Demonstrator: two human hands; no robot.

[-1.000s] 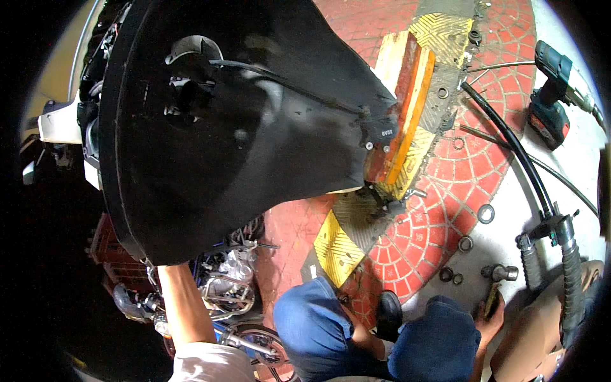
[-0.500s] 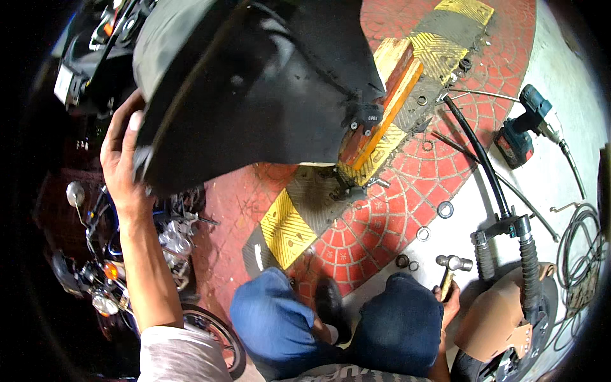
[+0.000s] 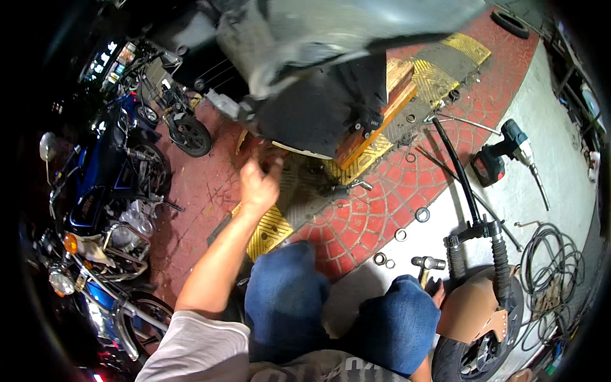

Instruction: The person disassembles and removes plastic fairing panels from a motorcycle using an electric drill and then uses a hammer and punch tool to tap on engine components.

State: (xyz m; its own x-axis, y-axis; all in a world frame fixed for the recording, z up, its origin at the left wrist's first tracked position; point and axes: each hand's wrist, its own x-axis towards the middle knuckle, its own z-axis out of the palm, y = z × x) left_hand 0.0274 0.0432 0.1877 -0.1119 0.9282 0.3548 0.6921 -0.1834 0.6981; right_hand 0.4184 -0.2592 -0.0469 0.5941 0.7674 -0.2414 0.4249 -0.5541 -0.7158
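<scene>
My left hand [image 3: 259, 184] is just below the lower edge of a large black plastic panel [image 3: 299, 121] on the front of a vehicle body. Its fingers are blurred, and whether they touch the panel is unclear. Above the panel, a grey body cover [image 3: 356, 32] is smeared by motion. Wooden blocks [image 3: 375, 134] stand against the panel's right side. Low beside my right knee, my right hand [image 3: 438, 294] is closed on the handle of a hammer [image 3: 428, 262], head upward; my knee hides part of that hand.
A front fork [image 3: 499, 254] with wheel and tan fender lies at right. Beyond it are a cordless drill [image 3: 509, 149], a long rod [image 3: 471, 197] and a coiled cable [image 3: 550, 258]. Several rings, including a dark one [image 3: 422, 214], lie on the floor. Motorcycles [image 3: 105, 184] stand at left.
My left hand has left the panel's left edge and moved right and lower. The view has shifted, showing more grey cover and more motorcycles. The hammer stays by my right knee.
</scene>
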